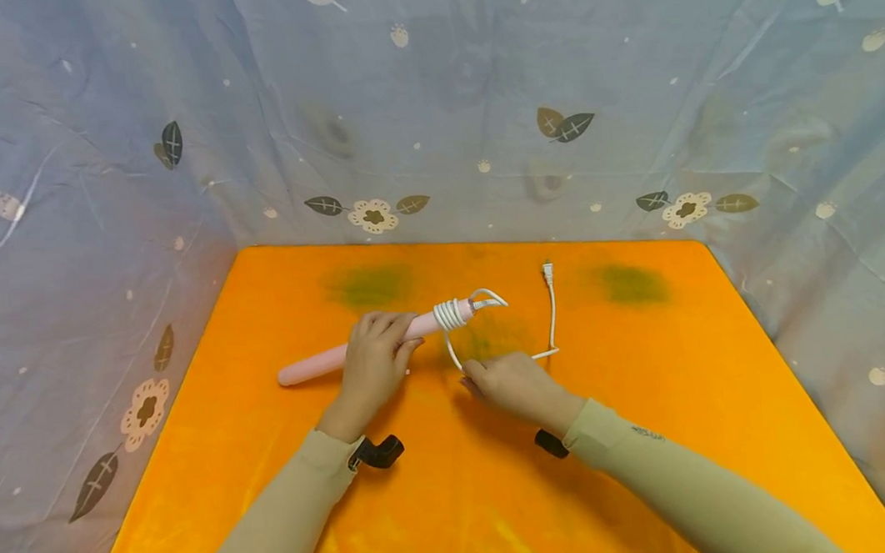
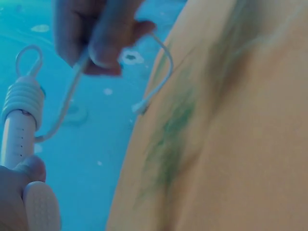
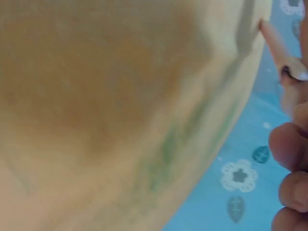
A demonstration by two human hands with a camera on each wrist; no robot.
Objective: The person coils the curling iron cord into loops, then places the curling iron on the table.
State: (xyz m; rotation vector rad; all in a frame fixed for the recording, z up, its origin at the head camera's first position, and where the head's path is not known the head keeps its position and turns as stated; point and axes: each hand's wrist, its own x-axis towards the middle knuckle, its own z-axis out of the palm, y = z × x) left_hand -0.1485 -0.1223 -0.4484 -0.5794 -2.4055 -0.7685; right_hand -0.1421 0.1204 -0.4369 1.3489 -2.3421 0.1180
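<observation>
A pink curling iron (image 1: 314,367) lies slantwise in my left hand (image 1: 377,351), which grips it around the middle. Its narrow end points left, and the cord end points up to the right. Several turns of white power cord (image 1: 449,314) wrap the handle near that end. My right hand (image 1: 519,385) pinches the cord just below the turns. From there the cord's loose end runs right, bends upward and finishes in a two-prong plug (image 1: 548,273). In the left wrist view, a pale lever (image 2: 42,207) shows beside my left thumb. Curled right-hand fingers (image 3: 288,144) appear in the right wrist view.
An orange cloth (image 1: 455,510) with green smudges covers the table. Pale blue curtains (image 1: 448,101) with leaf and flower prints hang behind it and at both sides. Black wrist mounts (image 1: 380,453) sit at both cuffs.
</observation>
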